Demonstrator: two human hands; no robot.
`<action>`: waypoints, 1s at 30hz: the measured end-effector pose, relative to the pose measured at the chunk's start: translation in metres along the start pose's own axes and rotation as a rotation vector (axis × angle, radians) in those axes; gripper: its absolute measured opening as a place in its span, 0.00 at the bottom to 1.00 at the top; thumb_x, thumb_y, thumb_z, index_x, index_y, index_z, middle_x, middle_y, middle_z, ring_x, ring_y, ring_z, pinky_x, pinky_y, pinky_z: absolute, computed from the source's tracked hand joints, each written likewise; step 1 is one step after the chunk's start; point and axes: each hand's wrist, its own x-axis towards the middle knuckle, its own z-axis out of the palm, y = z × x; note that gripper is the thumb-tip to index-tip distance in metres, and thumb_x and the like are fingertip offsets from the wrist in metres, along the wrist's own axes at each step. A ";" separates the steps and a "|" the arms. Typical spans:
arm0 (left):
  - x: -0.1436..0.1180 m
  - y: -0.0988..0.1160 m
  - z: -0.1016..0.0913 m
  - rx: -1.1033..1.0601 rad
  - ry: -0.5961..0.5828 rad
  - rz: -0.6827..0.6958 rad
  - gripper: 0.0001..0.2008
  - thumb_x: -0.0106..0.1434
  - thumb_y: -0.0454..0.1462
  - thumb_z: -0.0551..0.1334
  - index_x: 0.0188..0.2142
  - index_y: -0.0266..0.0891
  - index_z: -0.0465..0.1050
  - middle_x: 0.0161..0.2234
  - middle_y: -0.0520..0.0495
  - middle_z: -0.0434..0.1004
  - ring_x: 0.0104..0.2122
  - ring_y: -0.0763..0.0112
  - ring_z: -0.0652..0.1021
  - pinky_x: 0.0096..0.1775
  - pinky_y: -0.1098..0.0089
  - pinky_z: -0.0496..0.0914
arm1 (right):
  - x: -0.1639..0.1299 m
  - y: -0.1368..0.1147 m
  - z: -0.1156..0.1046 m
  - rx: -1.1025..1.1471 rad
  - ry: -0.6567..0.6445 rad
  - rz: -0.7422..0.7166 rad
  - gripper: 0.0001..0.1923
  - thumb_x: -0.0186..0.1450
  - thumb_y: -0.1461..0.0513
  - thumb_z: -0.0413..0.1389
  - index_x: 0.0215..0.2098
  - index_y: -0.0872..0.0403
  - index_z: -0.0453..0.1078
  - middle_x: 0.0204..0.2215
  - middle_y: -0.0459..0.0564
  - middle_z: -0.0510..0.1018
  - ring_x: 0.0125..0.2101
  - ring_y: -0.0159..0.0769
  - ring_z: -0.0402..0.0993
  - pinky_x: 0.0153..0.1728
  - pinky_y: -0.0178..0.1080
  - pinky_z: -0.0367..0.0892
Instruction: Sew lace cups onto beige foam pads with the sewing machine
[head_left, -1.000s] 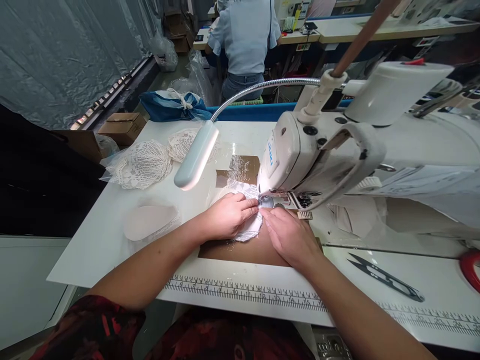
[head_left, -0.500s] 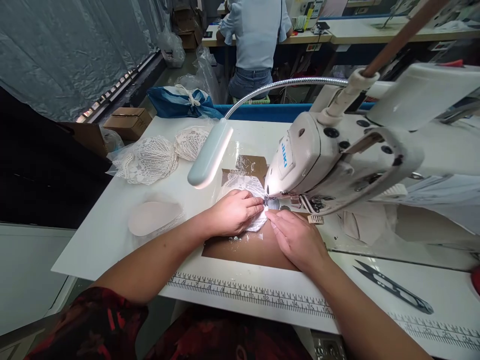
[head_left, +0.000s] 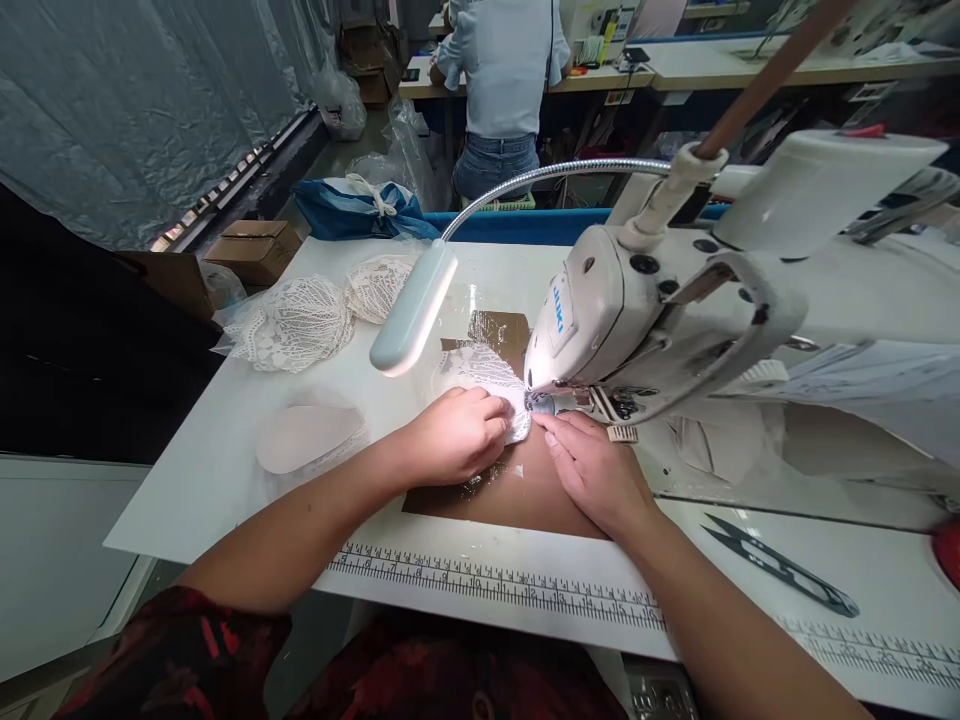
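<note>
A white lace piece (head_left: pixel 480 370) lies under the needle area of the white sewing machine (head_left: pixel 581 290), on a brown sheet (head_left: pixel 525 490). My left hand (head_left: pixel 461 435) is closed over the lace's near edge, its fingers curled and the tips partly hidden. From the other side, my right hand (head_left: pixel 596 465) has its thumb and index finger pressed together at the lace's corner, close beside the presser foot (head_left: pixel 534 402). Exactly how much fabric the right fingertips hold is hard to see.
A lamp (head_left: pixel 412 310) on a bendable neck hangs above the lace. Lace cups (head_left: pixel 292 322) and a pale oval pad (head_left: pixel 309 437) lie left. Thread snips (head_left: pixel 780 565) rest at right, near a printed ruler (head_left: pixel 495 590). Another person (head_left: pixel 504 80) sits ahead.
My left hand has drawn back slightly toward me and left, its fingers curling more. The lace has turned, with more of its far part showing. My right hand stays near the needle.
</note>
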 end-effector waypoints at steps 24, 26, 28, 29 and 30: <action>-0.004 -0.011 -0.005 -0.332 0.087 0.004 0.09 0.66 0.35 0.56 0.40 0.36 0.74 0.34 0.47 0.76 0.35 0.69 0.75 0.38 0.71 0.69 | -0.007 0.001 0.002 -0.064 0.051 -0.086 0.18 0.64 0.67 0.48 0.48 0.51 0.74 0.37 0.48 0.78 0.31 0.34 0.70 0.28 0.36 0.59; -0.004 -0.012 -0.002 -0.293 0.083 0.000 0.09 0.66 0.35 0.56 0.40 0.36 0.74 0.34 0.47 0.76 0.35 0.69 0.75 0.37 0.71 0.68 | -0.007 0.001 0.003 -0.084 0.030 -0.088 0.18 0.64 0.68 0.48 0.48 0.50 0.74 0.37 0.48 0.77 0.31 0.34 0.70 0.28 0.36 0.58; -0.004 -0.011 0.002 -0.246 0.073 -0.012 0.09 0.66 0.36 0.56 0.39 0.36 0.74 0.34 0.47 0.77 0.34 0.68 0.75 0.37 0.71 0.68 | -0.006 0.000 0.003 -0.084 0.013 -0.115 0.19 0.63 0.69 0.48 0.47 0.51 0.74 0.36 0.48 0.77 0.32 0.34 0.71 0.28 0.35 0.58; -0.003 -0.011 0.003 -0.226 0.062 -0.019 0.10 0.66 0.37 0.56 0.39 0.36 0.74 0.34 0.47 0.77 0.34 0.68 0.75 0.36 0.71 0.67 | -0.006 0.000 0.003 -0.081 0.009 -0.132 0.19 0.63 0.69 0.47 0.47 0.51 0.74 0.35 0.48 0.77 0.32 0.34 0.70 0.28 0.35 0.59; -0.003 -0.010 0.005 -0.211 0.047 -0.026 0.10 0.66 0.37 0.56 0.39 0.37 0.74 0.34 0.47 0.77 0.34 0.68 0.76 0.36 0.71 0.67 | -0.006 -0.001 0.003 -0.076 0.007 -0.149 0.20 0.63 0.70 0.47 0.47 0.51 0.74 0.34 0.48 0.77 0.32 0.35 0.70 0.28 0.35 0.59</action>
